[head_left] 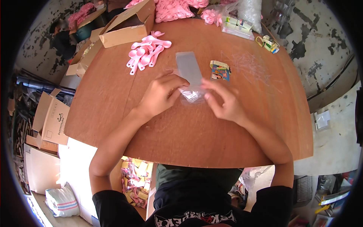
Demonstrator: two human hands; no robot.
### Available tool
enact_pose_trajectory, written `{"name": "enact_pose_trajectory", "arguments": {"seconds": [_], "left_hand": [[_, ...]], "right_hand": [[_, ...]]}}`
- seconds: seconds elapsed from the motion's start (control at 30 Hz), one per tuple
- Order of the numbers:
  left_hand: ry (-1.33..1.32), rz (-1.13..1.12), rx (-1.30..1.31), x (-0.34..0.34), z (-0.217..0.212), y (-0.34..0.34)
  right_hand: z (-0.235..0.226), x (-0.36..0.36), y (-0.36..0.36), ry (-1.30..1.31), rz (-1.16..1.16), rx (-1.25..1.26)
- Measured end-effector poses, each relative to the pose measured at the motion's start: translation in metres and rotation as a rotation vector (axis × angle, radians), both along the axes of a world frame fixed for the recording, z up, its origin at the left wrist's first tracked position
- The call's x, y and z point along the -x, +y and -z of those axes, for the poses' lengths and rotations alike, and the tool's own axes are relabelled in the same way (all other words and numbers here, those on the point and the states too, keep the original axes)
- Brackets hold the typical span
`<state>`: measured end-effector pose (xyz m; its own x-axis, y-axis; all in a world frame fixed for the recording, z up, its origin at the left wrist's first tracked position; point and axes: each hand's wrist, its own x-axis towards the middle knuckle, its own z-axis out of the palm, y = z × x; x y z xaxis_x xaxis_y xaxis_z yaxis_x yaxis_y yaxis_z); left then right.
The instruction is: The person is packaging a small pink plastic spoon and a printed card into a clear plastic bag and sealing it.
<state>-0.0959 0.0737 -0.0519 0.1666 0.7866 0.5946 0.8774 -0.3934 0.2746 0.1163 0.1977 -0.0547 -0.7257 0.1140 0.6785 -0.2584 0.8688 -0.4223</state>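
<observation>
A stack of flat clear plastic bags [188, 68] lies at the middle of the wooden table. At its near end a crinkled clear plastic bag [193, 96] catches the light. My left hand [160, 92] has its fingers curled in and pinches the left side of this crinkled bag. On the other side, my right hand [226, 101] is slightly blurred; thumb and forefinger are spread apart close to the bag's right edge. Pink plastic scoops [145, 53] lie in a pile beyond my left hand. Small printed cards [220, 70] sit beyond my right hand.
Thin clear plastic strips [257, 68] are scattered at the right of the table [151, 140]. An open cardboard box [126, 28] and a bag of pink scoops [174, 10] stand at the far edge. Below the near edge, a box holds packed pink-and-yellow pieces [135, 178].
</observation>
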Motion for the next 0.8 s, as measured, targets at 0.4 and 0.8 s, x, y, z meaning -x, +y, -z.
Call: {"name": "enact_pose_trajectory", "arguments": {"seconds": [0.4, 0.8], "left_hand": [[-1.139, 0.002, 0.218, 0.022, -0.01, -0.007], [-1.23, -0.025, 0.345, 0.01, -0.009, -0.016]], "right_hand": [[0.008, -0.012, 0.06, -0.315, 0.478, 0.037], [-0.028, -0.014, 0.035, 0.12, 0.617, 0.069]]}}
